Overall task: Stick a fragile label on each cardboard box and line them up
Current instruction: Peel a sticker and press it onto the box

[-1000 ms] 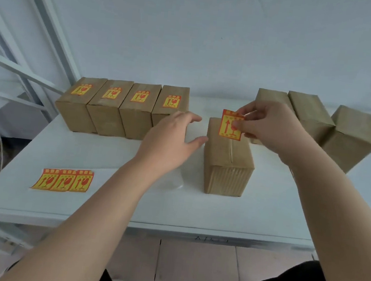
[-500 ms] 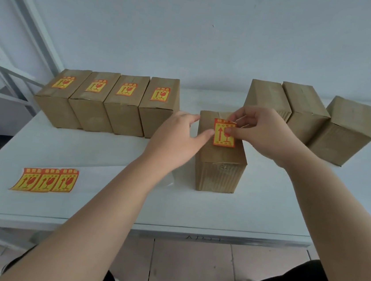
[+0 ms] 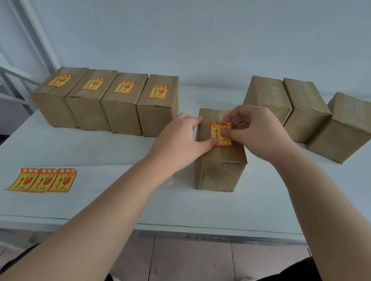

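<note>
A cardboard box [image 3: 219, 167] stands alone at the table's middle. On its top lies a red and yellow fragile label [image 3: 218, 130]. My right hand [image 3: 257, 132] pinches the label's right side and upper edge, whose top corner is still lifted. My left hand [image 3: 179, 142] rests against the box's left side, its thumb pressing the label's lower left corner. Several labelled boxes [image 3: 106, 99] stand in a row at the back left. Three unlabelled boxes [image 3: 308, 112] sit at the back right.
A strip of three spare fragile labels [image 3: 42, 179] lies on the white table [image 3: 264, 207] near its front left. A metal shelf frame [image 3: 12, 28] rises at the left, and a wall stands behind the table.
The label has come down from the air onto the box's top. My left hand has slid right, its thumb now on the label. The camera has tilted down a little.
</note>
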